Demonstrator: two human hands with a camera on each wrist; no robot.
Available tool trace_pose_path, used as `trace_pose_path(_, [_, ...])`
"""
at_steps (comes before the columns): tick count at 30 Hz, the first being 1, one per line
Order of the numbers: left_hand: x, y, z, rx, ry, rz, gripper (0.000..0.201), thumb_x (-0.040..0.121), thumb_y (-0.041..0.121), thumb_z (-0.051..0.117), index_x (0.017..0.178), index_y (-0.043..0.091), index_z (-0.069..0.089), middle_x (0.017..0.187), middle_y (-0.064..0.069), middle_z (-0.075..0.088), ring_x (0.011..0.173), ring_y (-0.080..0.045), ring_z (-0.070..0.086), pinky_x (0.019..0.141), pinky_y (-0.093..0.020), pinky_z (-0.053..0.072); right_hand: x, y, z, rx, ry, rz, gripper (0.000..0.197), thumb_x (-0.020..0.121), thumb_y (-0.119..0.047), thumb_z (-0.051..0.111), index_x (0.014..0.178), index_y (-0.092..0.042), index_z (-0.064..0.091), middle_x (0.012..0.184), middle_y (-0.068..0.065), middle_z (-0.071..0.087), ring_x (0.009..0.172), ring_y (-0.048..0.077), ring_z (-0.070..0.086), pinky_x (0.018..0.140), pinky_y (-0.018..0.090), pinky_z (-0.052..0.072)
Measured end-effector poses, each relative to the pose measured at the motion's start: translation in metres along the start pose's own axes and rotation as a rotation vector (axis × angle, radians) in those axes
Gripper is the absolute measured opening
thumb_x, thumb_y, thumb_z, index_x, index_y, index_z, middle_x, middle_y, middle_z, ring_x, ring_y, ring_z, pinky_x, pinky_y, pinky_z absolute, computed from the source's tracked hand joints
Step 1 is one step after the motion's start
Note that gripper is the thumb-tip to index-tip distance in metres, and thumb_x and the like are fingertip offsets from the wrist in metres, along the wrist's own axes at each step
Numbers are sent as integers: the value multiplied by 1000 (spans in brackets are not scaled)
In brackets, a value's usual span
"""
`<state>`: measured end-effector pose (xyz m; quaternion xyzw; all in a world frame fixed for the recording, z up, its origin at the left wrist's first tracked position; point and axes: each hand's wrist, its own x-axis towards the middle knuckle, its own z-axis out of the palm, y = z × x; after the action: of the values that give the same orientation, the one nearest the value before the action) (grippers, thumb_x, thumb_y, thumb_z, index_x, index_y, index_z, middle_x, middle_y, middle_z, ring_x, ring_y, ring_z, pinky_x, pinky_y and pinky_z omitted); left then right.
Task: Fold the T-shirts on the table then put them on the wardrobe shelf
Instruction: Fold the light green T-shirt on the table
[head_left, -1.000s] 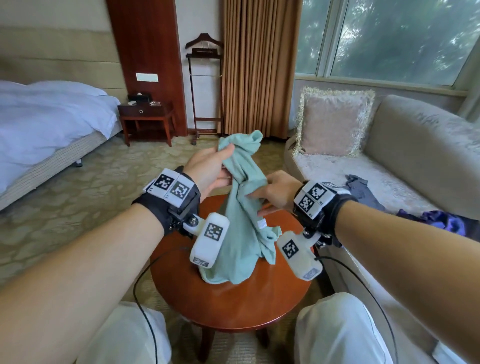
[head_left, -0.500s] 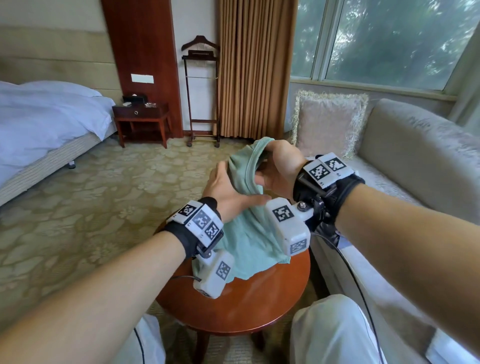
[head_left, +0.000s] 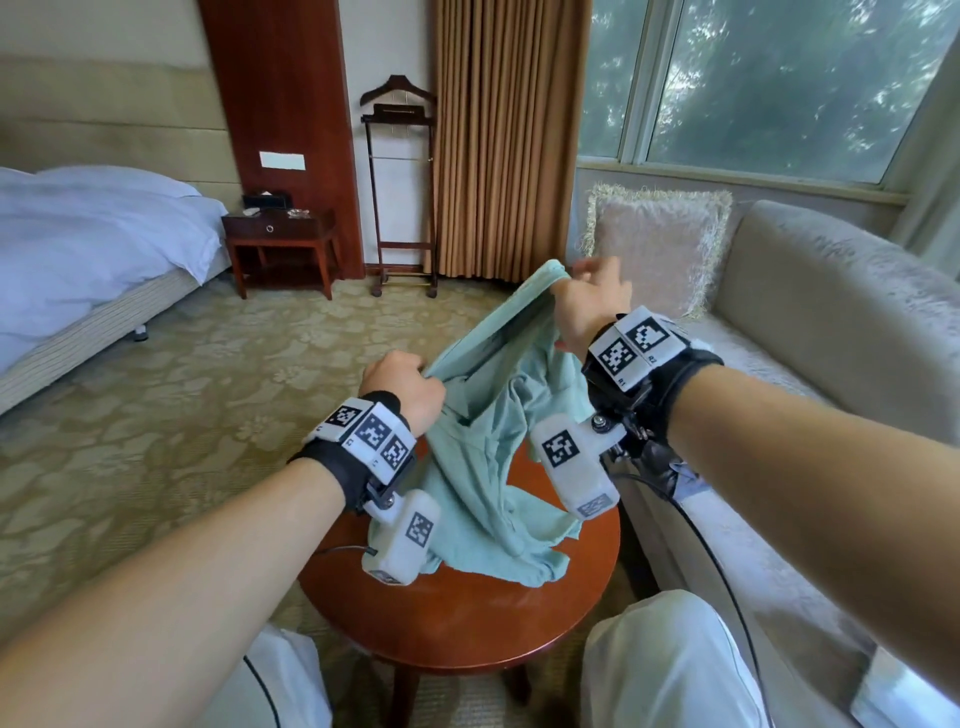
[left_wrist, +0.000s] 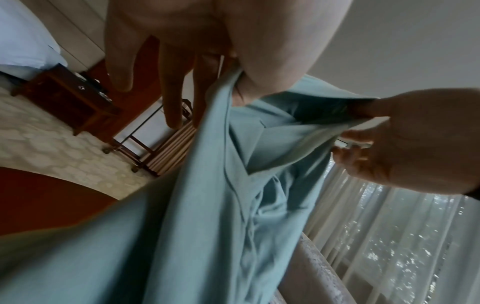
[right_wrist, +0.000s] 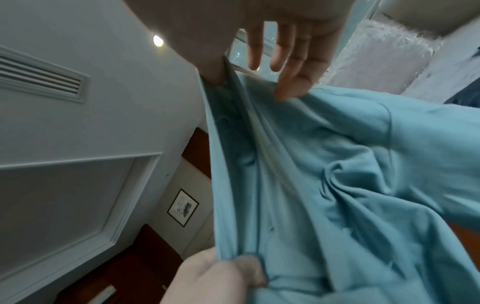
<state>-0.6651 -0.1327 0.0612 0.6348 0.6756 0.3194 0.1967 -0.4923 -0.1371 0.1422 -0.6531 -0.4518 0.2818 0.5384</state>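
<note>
A pale teal T-shirt hangs above the round wooden table, its lower part bunched on the tabletop. My left hand pinches one end of a stretched edge of the T-shirt between thumb and forefinger, the other fingers loose. My right hand pinches the far, higher end of that edge of the T-shirt, with three fingers spread. The edge runs taut between the hands. In the left wrist view my right hand shows at the right; in the right wrist view my left hand shows at the bottom.
A grey sofa with a fringed cushion stands right of the table. A bed, a nightstand and a valet stand line the far side. Patterned carpet lies to the left. My knees are close to the table.
My hands have moved apart: the right one went up and away, the left one came down and nearer. The shirt's edge is now stretched between them and more of the shirt has opened out.
</note>
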Motion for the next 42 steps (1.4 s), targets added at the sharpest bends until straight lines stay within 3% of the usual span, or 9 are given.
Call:
trace_pose_path(5, [8, -17, 0, 20, -57, -154, 22, 90, 25, 61, 79, 6, 64, 78, -10, 60, 81, -31, 57, 54, -26, 37, 10, 5, -9, 47, -88, 174, 43, 99, -13, 26, 138, -10, 44, 103, 20, 60, 54, 27, 60, 49, 37, 55])
trace_pose_path(8, [14, -28, -1, -250, -110, -365, 55, 89, 43, 66, 123, 1, 57, 110, -17, 64, 98, -33, 62, 82, -35, 51, 17, 10, -16, 93, -66, 251, 36, 100, -12, 34, 130, 1, 47, 112, 23, 63, 38, 25, 61, 31, 28, 47])
trace_pose_path(12, [18, -38, -4, -481, -89, -516, 47, 92, 50, 58, 114, 9, 52, 89, -11, 58, 85, -30, 59, 90, -42, 50, 16, 9, -20, 218, -34, 318, 27, 94, -10, 53, 117, 4, 55, 114, 25, 61, 58, 35, 66, 28, 29, 45])
trace_pose_path(16, [25, -38, -12, -614, 49, -569, 76, 78, 56, 62, 134, 6, 52, 128, -17, 60, 109, -39, 60, 100, -48, 48, 13, 16, -25, 66, -36, 229, 33, 73, -10, 71, 103, 3, 65, 109, 19, 66, 92, 35, 66, 58, 37, 61])
trace_pose_path(23, [13, -16, -45, -351, 240, -251, 49, 76, 52, 71, 63, 7, 58, 61, -6, 55, 61, -25, 50, 58, -29, 37, 18, 30, -39, -855, -185, -19, 52, 63, -19, 75, 113, -14, 62, 100, 10, 65, 86, 26, 64, 76, 35, 59])
trace_pose_path(27, [4, 0, -68, -276, 286, -125, 51, 67, 55, 75, 49, 15, 48, 50, -4, 44, 52, -23, 38, 52, -28, 29, 14, 24, -48, -1178, -269, -74, 75, 64, -25, 86, 131, -13, 54, 102, 9, 68, 89, 28, 65, 84, 38, 57])
trace_pose_path(32, [-14, 12, -97, -400, 343, -181, 45, 74, 52, 74, 61, 13, 53, 60, -1, 50, 60, -26, 49, 54, -29, 33, -6, 3, -62, -1363, -350, -159, 45, 69, -29, 79, 110, -13, 68, 91, 1, 72, 85, 21, 67, 82, 32, 57])
trace_pose_path(37, [-41, 28, -125, -384, 414, -183, 69, 80, 62, 59, 119, 5, 62, 121, -13, 64, 107, -34, 59, 95, -38, 45, -35, -26, -94, -816, -284, -226, 22, 90, -22, 56, 105, -13, 70, 98, 4, 66, 85, 20, 58, 76, 25, 48])
trace_pose_path(42, [-75, 62, -160, -385, 523, -73, 73, 80, 61, 57, 121, 1, 63, 127, -18, 62, 115, -36, 57, 100, -41, 44, -67, -52, -113, -188, -85, -294, 27, 96, -19, 54, 115, -5, 66, 103, 13, 67, 92, 26, 62, 89, 38, 51])
